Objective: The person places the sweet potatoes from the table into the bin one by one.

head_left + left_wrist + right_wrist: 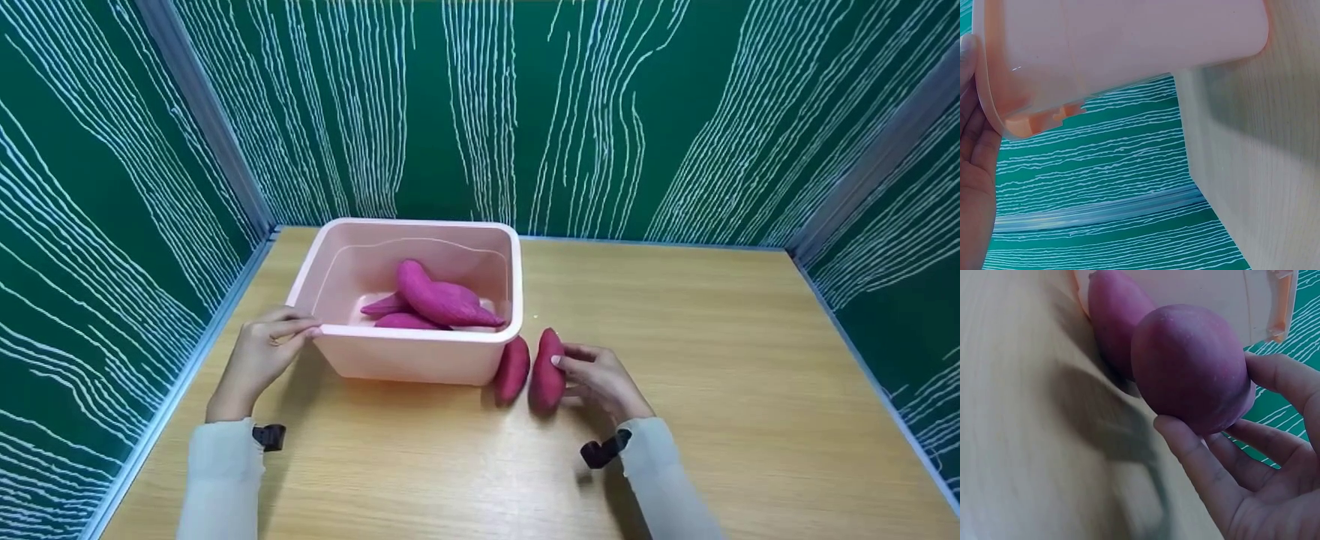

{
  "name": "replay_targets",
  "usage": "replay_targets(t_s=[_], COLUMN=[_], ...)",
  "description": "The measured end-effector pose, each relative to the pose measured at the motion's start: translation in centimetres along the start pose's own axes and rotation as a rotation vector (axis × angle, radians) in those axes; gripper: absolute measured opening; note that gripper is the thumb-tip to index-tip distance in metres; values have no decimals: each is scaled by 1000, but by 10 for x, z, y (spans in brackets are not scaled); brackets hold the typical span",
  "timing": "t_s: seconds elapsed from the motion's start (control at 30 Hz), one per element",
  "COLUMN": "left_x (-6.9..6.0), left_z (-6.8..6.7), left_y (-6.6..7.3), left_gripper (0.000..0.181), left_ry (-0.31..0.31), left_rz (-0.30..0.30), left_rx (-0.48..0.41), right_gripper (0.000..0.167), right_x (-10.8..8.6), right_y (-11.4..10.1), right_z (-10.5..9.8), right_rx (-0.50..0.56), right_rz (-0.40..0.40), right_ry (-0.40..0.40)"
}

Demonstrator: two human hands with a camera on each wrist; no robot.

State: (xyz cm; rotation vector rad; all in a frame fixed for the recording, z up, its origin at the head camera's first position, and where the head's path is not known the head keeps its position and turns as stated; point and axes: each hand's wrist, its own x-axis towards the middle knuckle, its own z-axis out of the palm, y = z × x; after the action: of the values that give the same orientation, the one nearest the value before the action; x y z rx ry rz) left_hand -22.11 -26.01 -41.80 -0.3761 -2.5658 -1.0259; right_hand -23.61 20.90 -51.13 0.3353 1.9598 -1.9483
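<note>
A pink plastic bin stands on the table, with several purple-red sweet potatoes piled inside. My left hand pinches the bin's near-left rim between thumb and fingers; the left wrist view shows that hand at the rim, only partly in frame. A sweet potato is gripped between the thumb and fingers of my right hand, just right of the bin. In the right wrist view this held sweet potato appears slightly off the table, apart from its shadow. Another sweet potato lies against the bin's right side.
The wooden table extends to the right of the bin and in front of it. Green panels with white wavy lines enclose it at the back and both sides, joined by grey metal posts.
</note>
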Motion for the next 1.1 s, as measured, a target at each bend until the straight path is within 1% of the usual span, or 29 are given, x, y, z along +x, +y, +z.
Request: replay_targets(t_s=[0.2, 0.33, 0.5, 0.6, 0.73, 0.97, 1.1], left_x=[1, 1, 1, 1, 1, 0, 0], left_z=[0, 0, 0, 1, 2, 1, 1], left_y=[0, 0, 0, -1, -2, -1, -1], left_gripper=[20, 20, 19, 19, 18, 19, 18], left_ry=[-11, -7, 2, 17, 34, 21, 20], left_rz=[-18, -11, -3, 22, 57, 33, 37], left_rx=[-3, 3, 5, 11, 22, 16, 24], right_gripper=[65, 64, 63, 61, 60, 63, 65], right_x=[-2, -2, -2, -1, 0, -1, 0], right_y=[-10, -17, -22, -26, -31, -42, -48], right_z=[-2, -3, -4, -5, -5, -7, -8], right_rx=[7, 11, -21, -37, -31, -51, -57], right_rz=[-18, -23, -34, -62, -95, -87, -90], right_ry=[-18, -39, -47, -54, -71, -79, -91])
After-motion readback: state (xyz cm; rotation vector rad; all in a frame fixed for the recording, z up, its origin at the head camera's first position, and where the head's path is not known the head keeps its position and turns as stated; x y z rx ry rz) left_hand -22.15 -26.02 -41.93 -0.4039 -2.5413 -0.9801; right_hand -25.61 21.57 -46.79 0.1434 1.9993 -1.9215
